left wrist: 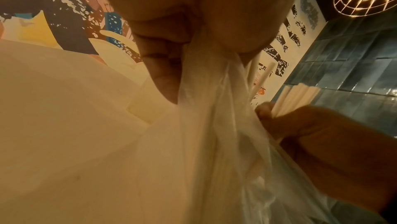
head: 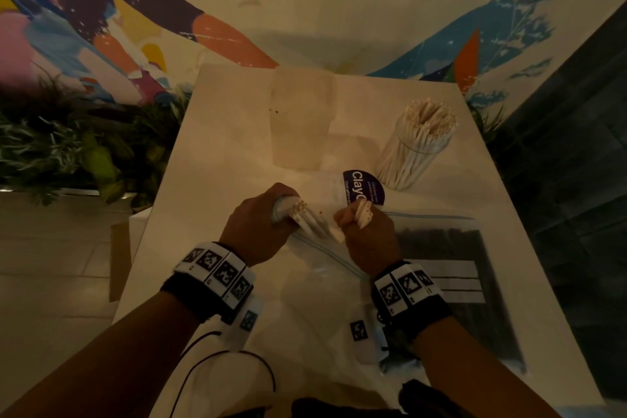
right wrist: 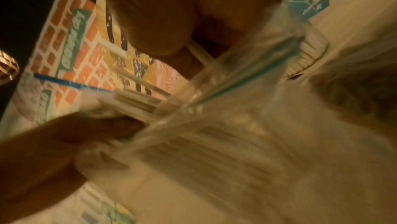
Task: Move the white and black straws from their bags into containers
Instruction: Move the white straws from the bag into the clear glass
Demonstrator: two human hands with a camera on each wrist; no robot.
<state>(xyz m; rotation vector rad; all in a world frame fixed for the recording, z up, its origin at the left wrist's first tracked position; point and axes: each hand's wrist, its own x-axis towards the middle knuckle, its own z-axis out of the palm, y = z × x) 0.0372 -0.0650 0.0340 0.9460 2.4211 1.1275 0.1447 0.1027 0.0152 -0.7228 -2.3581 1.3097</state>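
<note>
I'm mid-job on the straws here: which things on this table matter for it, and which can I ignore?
Part of the job:
- left hand gripping the clear bag
- right hand holding a few white straws
- clear container full of white straws
- bag of black straws, still full
- empty container

Just lying about:
- purple-labelled item
- plants

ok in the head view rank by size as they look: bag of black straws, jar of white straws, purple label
1. bag of black straws, largest.
2. jar of white straws.
3. purple label, smallest, though partly hidden by the right hand.
</note>
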